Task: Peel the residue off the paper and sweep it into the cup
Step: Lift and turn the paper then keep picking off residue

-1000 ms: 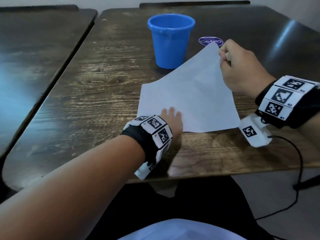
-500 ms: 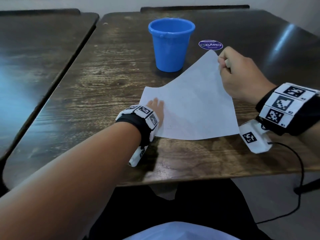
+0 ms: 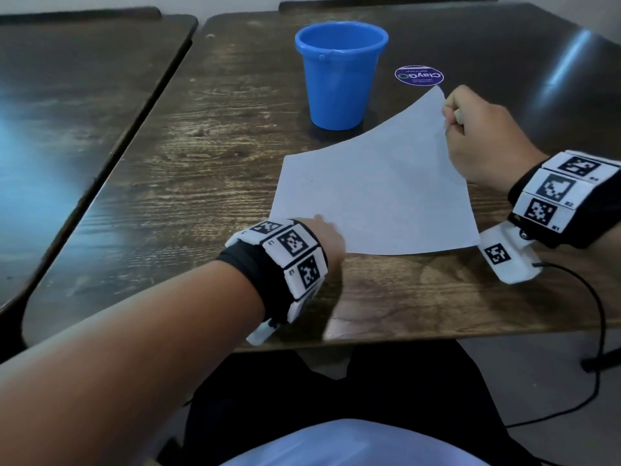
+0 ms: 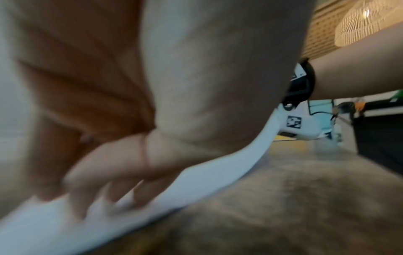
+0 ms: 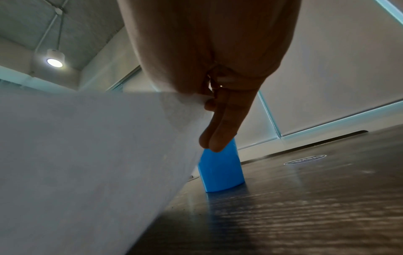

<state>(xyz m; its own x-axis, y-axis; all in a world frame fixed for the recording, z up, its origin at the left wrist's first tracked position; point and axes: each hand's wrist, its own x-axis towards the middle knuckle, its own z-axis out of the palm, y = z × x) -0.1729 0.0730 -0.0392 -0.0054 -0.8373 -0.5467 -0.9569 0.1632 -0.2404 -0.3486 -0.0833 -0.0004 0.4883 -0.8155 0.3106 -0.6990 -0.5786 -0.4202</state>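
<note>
Seemingly late: no residue visible on paper (image 3: 373,196), lying at six o'clock of cup (image 3: 339,79), far corner lifted, pinched in right hand (image 3: 484,139) grip; left hand (image 3: 327,235) flat, fingers straight, on near corner. Sweeping possibly left.

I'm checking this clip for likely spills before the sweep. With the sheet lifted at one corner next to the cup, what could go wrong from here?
1. The right hand pinches only the far corner of the paper, so the sheet could slip or tear if tugged.
2. The raised corner sits beside the blue cup; a swing could knock it over.
3. The left hand rests on the near-left corner; if it drags, the paper may slide and any residue miss the cup.
</note>
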